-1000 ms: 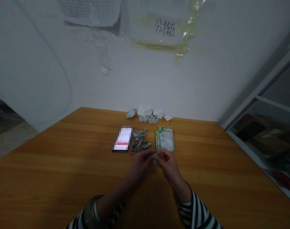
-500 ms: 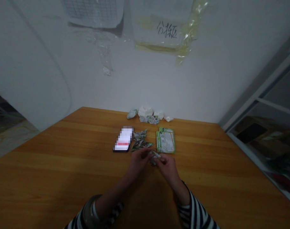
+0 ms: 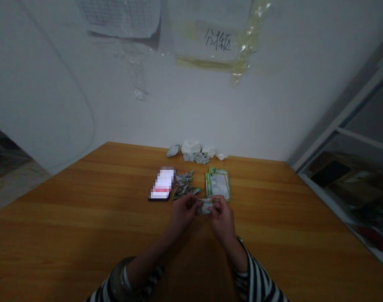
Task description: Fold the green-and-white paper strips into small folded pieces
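Both pinched nearly closed, left hand (image 3: 182,213) and right hand (image 3: 223,216) hold a small crinkled white-green wrapper (image 3: 205,206) between them; keep tension even.

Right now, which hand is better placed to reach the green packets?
Probably the right hand: it is in front of the green packets, while the left hand is nearer the crumpled wrappers. Both hold one small piece.

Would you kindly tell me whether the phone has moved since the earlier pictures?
No: judged against the far edge of the wooden table, the phone shows no visible shift.
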### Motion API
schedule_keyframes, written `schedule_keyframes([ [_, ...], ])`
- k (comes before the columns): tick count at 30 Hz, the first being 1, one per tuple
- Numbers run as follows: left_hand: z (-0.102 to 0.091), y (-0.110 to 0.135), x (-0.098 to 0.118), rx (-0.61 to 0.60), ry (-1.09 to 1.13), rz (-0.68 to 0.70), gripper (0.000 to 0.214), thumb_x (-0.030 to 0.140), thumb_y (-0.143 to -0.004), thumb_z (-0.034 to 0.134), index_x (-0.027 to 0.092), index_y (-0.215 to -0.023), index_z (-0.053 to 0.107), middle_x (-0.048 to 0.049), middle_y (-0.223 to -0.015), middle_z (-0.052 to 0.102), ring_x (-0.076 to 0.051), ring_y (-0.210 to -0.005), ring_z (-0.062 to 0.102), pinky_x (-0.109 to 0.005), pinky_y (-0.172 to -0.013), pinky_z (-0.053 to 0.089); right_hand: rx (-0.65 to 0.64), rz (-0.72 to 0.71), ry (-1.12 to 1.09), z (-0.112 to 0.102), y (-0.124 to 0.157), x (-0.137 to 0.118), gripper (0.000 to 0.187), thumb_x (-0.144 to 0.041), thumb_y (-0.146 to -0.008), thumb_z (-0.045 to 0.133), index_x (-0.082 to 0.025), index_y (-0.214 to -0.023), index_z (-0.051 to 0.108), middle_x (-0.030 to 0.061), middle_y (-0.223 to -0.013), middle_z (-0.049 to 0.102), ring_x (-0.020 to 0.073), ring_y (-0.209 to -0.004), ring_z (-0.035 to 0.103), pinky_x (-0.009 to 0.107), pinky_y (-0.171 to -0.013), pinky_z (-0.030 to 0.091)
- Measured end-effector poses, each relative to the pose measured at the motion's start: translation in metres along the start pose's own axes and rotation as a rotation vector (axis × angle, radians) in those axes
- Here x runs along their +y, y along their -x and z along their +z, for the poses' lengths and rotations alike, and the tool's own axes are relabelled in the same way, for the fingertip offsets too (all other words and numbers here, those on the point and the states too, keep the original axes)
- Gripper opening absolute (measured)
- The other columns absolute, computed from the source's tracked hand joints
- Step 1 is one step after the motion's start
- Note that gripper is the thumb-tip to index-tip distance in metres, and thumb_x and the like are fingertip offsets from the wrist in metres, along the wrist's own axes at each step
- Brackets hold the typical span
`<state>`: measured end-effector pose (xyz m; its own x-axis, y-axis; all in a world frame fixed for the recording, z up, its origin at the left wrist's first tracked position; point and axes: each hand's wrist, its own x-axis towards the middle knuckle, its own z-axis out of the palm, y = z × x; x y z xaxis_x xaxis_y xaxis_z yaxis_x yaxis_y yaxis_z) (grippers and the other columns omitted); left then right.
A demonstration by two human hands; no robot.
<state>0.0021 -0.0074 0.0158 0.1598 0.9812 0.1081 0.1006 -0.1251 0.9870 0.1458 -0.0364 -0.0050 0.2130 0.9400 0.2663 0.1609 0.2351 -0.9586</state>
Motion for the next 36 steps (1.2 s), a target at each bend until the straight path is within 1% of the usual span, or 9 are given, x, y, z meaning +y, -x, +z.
schedule_keyframes([
  [4, 0.003, 0.003, 0.000, -0.156, 0.074, -0.084, 0.029, 0.033, -0.065, 0.075, 0.015, -0.085, 0.063, 0.0018, -0.055, 0.064, -0.014, -0.048, 0.060, -0.021, -0.046, 0.046, 0.014, -0.009, 0.020, -0.005, -0.003, 0.002, 0.018, -0.021, -0.084, 0.051, -0.019, -0.102, 0.054, -0.0050, -0.059, 0.054, 0.0133, -0.055, 0.052, 0.022, -0.053, 0.042],
  [11, 0.004, 0.004, 0.009, -0.032, 0.173, -0.109, 0.038, 0.043, -0.070, 0.069, 0.012, -0.092, 0.067, -0.0007, -0.063, 0.066, -0.014, -0.050, 0.059, -0.023, -0.049, 0.047, 0.026, 0.147, -0.230, -0.001, -0.005, 0.000, 0.029, -0.035, -0.074, 0.069, -0.016, -0.094, 0.061, -0.0055, -0.049, 0.058, 0.0127, -0.044, 0.055, 0.023, -0.047, 0.043],
  [16, 0.007, 0.005, 0.001, -0.146, 0.021, -0.058, 0.028, 0.041, -0.078, 0.061, 0.014, -0.072, 0.065, 0.0001, -0.056, 0.061, -0.014, -0.049, 0.056, -0.023, -0.049, 0.045, 0.117, 0.213, -0.291, 0.003, -0.001, 0.001, 0.035, -0.036, -0.072, 0.071, -0.015, -0.099, 0.062, -0.0018, -0.054, 0.066, 0.0150, -0.046, 0.061, 0.025, -0.047, 0.048],
  [20, -0.004, 0.005, 0.001, -0.050, -0.383, 0.141, 0.025, 0.025, -0.083, 0.054, 0.016, -0.064, 0.068, -0.0030, -0.058, 0.063, -0.017, -0.057, 0.058, -0.025, -0.058, 0.044, 0.026, 0.134, -0.220, -0.001, -0.004, 0.000, 0.042, -0.040, -0.076, 0.069, -0.018, -0.111, 0.062, 0.0079, -0.092, 0.073, 0.0201, -0.078, 0.068, 0.029, -0.066, 0.054],
  [22, -0.011, 0.004, 0.005, -0.029, -0.475, 0.240, 0.021, 0.020, -0.082, 0.055, 0.021, -0.091, 0.073, -0.0061, -0.084, 0.071, -0.020, -0.075, 0.063, -0.027, -0.070, 0.045, -0.026, 0.071, -0.174, -0.005, -0.006, -0.003, 0.043, -0.043, -0.081, 0.064, -0.020, -0.117, 0.061, 0.0102, -0.116, 0.066, 0.0219, -0.095, 0.065, 0.031, -0.076, 0.054],
  [24, -0.015, 0.004, 0.009, -0.072, -0.498, 0.270, 0.030, 0.019, -0.081, 0.057, 0.027, -0.106, 0.071, -0.0063, -0.091, 0.070, -0.020, -0.078, 0.063, -0.026, -0.072, 0.045, -0.118, 0.042, -0.163, -0.010, -0.009, -0.006, 0.040, -0.045, -0.083, 0.060, -0.021, -0.114, 0.064, 0.0094, -0.120, 0.065, 0.0230, -0.100, 0.064, 0.033, -0.081, 0.053],
  [29, -0.014, -0.001, 0.007, -0.196, -0.359, 0.270, 0.026, 0.029, -0.083, 0.059, 0.024, -0.103, 0.074, -0.0048, -0.074, 0.069, -0.019, -0.066, 0.062, -0.025, -0.065, 0.047, -0.239, 0.131, -0.275, -0.021, -0.016, -0.006, 0.032, -0.047, -0.077, 0.067, -0.019, -0.091, 0.075, 0.0087, -0.095, 0.074, 0.0245, -0.090, 0.068, 0.038, -0.083, 0.054],
  [33, -0.016, -0.007, 0.003, -0.247, -0.088, 0.102, 0.028, 0.036, -0.081, 0.061, 0.016, -0.094, 0.077, -0.0051, -0.064, 0.071, -0.016, -0.056, 0.062, -0.024, -0.056, 0.049, -0.261, 0.212, -0.347, -0.027, -0.019, -0.005, 0.029, -0.042, -0.070, 0.075, -0.021, -0.088, 0.076, 0.0076, -0.089, 0.076, 0.0241, -0.081, 0.071, 0.039, -0.078, 0.056],
  [36, -0.021, -0.009, 0.006, -0.354, 0.052, -0.014, 0.028, 0.038, -0.078, 0.065, 0.015, -0.088, 0.077, -0.0077, -0.072, 0.076, -0.018, -0.063, 0.067, -0.027, -0.063, 0.053, -0.342, 0.187, -0.253, -0.035, -0.022, -0.009, 0.025, -0.036, -0.067, 0.077, -0.021, -0.087, 0.077, 0.0074, -0.087, 0.077, 0.0236, -0.080, 0.072, 0.037, -0.076, 0.056],
])
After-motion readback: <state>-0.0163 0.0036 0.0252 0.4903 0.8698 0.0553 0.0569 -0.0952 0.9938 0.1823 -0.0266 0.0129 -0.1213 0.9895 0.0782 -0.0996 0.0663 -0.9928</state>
